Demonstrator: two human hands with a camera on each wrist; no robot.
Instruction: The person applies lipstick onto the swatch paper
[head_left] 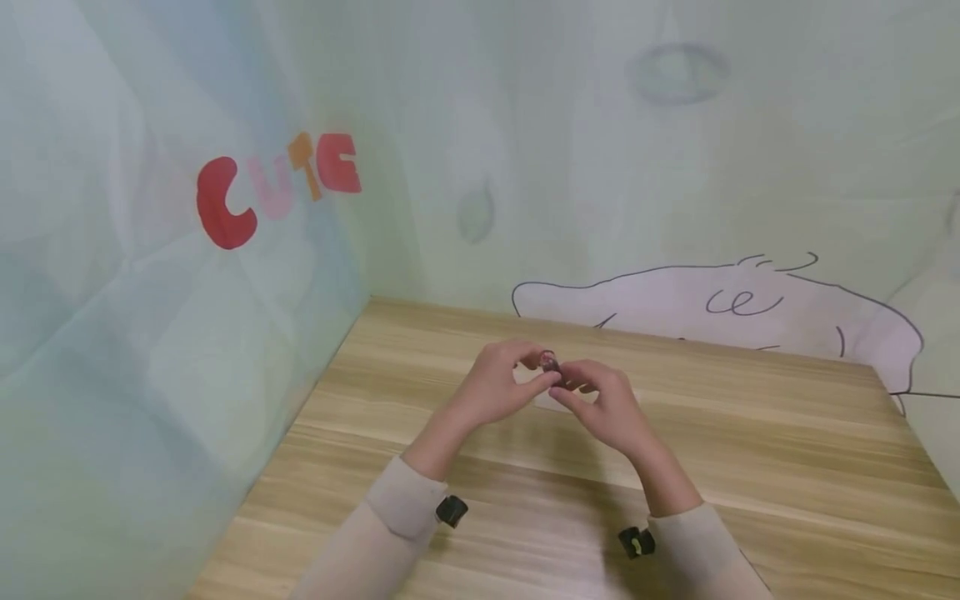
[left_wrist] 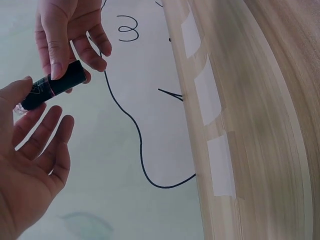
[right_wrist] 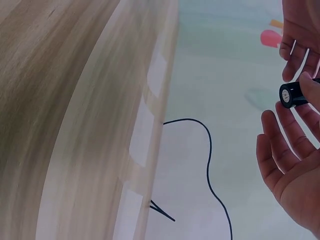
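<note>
A small black lipstick tube (head_left: 551,364), with a clear end and a thin pinkish band, is held above the table between both hands. My left hand (head_left: 495,383) pinches the clear-ended part between thumb and fingers. My right hand (head_left: 611,408) pinches the opposite black end. In the left wrist view the tube (left_wrist: 59,90) lies slanted across both sets of fingers, the left hand (left_wrist: 25,175) below and the right hand (left_wrist: 65,30) above. A round pale label shows on the tube's end (right_wrist: 286,95) in the right wrist view.
The wood-grain table (head_left: 480,517) meets a pale green backdrop (head_left: 435,150) at the back and left. A white sheet or strip (head_left: 551,402) lies on the table behind the hands. Pieces of clear and white tape (left_wrist: 220,165) run along the table's edge.
</note>
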